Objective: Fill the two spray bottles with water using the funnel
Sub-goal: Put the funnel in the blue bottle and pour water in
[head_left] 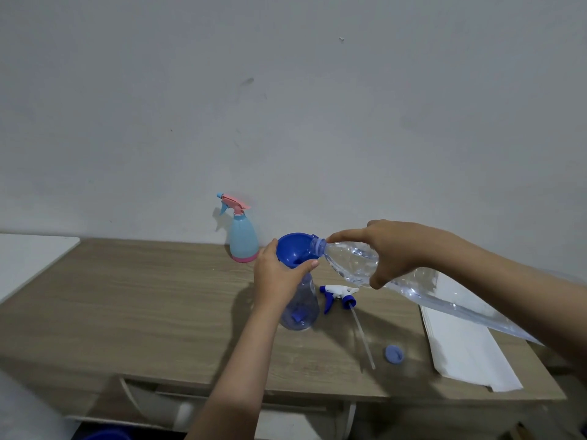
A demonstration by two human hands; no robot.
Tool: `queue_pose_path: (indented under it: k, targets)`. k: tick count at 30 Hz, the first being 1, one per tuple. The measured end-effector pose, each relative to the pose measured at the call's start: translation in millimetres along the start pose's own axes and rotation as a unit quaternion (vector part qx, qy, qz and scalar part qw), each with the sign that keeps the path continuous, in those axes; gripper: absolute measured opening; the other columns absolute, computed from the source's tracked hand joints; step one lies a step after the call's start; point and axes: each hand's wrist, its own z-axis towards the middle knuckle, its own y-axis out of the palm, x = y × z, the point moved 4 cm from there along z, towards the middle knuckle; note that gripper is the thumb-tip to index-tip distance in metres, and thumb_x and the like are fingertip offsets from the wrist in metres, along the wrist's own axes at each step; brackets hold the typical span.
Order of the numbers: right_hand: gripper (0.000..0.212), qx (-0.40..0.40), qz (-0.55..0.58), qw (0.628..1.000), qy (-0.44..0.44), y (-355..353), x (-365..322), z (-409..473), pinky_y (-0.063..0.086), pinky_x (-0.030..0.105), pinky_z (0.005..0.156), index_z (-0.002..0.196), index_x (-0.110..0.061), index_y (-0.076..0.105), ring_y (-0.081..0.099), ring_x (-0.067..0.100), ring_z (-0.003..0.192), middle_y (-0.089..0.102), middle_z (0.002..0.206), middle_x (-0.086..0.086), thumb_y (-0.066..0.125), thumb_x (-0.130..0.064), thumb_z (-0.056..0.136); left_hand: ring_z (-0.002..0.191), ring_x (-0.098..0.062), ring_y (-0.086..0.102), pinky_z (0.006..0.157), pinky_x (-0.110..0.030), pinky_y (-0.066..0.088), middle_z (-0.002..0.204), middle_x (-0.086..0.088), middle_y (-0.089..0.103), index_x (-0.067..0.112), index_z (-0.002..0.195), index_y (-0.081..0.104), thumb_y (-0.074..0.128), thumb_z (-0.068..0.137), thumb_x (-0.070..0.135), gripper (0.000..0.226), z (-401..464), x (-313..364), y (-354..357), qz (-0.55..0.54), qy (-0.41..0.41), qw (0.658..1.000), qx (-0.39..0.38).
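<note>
I am gripping the stem of the dark blue plastic funnel [297, 249] with my left hand [279, 277], fingers curled round it, steadying it in the neck of the clear blue-tinted spray bottle [301, 309] standing on the wooden worktop [127, 296]. My right hand [397, 249] is holding the large clear plastic water bottle [413, 281], fingers wrapped round its shoulder, tilting its open mouth onto the funnel's rim. The pale blue and pink spray bottle [243, 236] is standing capped by the wall, and the white and blue trigger sprayer head [340, 296] is lying beside the clear one.
</note>
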Motion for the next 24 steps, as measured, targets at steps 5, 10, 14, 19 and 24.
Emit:
queue_pose_path:
  k: [5, 10, 14, 19, 24]
  targets:
    - [0.097, 0.002, 0.001, 1.000, -0.001, -1.3, -0.7, -1.5, 0.041, 0.026, 0.064, 0.136, -0.063, 0.016, 0.046, 0.005, 0.077, 0.049, 0.101, -0.004, 0.078, -0.034, 0.067, 0.097, -0.014, 0.058, 0.071, -0.016, 0.043, 0.109, 0.004, 0.060, 0.026, 0.108, 0.054, 0.087, 0.062, 0.038, 0.057, -3.1, 4.9, -2.3, -0.007, 0.000, 1.000, -0.001]
    - [0.097, -0.001, -0.005, 1.000, -0.003, -1.8, -2.1, -1.6, 0.046, 0.028, 0.068, 0.136, -0.063, 0.015, 0.053, 0.013, 0.088, 0.050, 0.101, -0.003, 0.077, -0.034, 0.067, 0.096, -0.014, 0.056, 0.075, -0.022, 0.044, 0.107, 0.005, 0.058, 0.027, 0.103, 0.051, 0.087, 0.062, 0.037, 0.055, -3.5, 8.0, -2.7, -0.004, 0.003, 1.000, -0.003]
    - [0.097, 0.001, -0.007, 1.000, 0.001, -2.9, -0.6, -3.7, 0.044, 0.028, 0.068, 0.136, -0.063, 0.015, 0.049, 0.010, 0.082, 0.048, 0.100, -0.004, 0.077, -0.035, 0.067, 0.096, -0.011, 0.053, 0.078, -0.024, 0.043, 0.107, 0.007, 0.055, 0.026, 0.105, 0.050, 0.087, 0.064, 0.036, 0.056, -3.3, 8.1, -3.6, -0.004, 0.004, 1.000, -0.004]
    - [0.098, 0.020, 0.009, 1.000, -0.005, -1.6, 0.5, -4.0, 0.038, 0.025, 0.060, 0.134, -0.065, 0.014, 0.049, 0.008, 0.080, 0.045, 0.092, -0.008, 0.077, -0.038, 0.065, 0.098, -0.015, 0.059, 0.083, -0.031, 0.054, 0.108, 0.004, 0.062, 0.023, 0.109, 0.057, 0.086, 0.060, 0.044, 0.060, -0.8, 2.9, -2.5, 0.000, 0.000, 1.000, -0.009]
    - [0.101, 0.063, 0.043, 0.997, -0.010, 3.9, 2.9, -4.5, 0.038, 0.024, 0.059, 0.131, -0.070, 0.009, 0.056, 0.015, 0.092, 0.047, 0.099, -0.003, 0.076, -0.039, 0.062, 0.095, -0.012, 0.058, 0.077, -0.025, 0.051, 0.105, 0.006, 0.061, 0.028, 0.104, 0.053, 0.086, 0.063, 0.040, 0.054, -1.2, 6.5, -3.6, 0.000, 0.001, 1.000, -0.011]
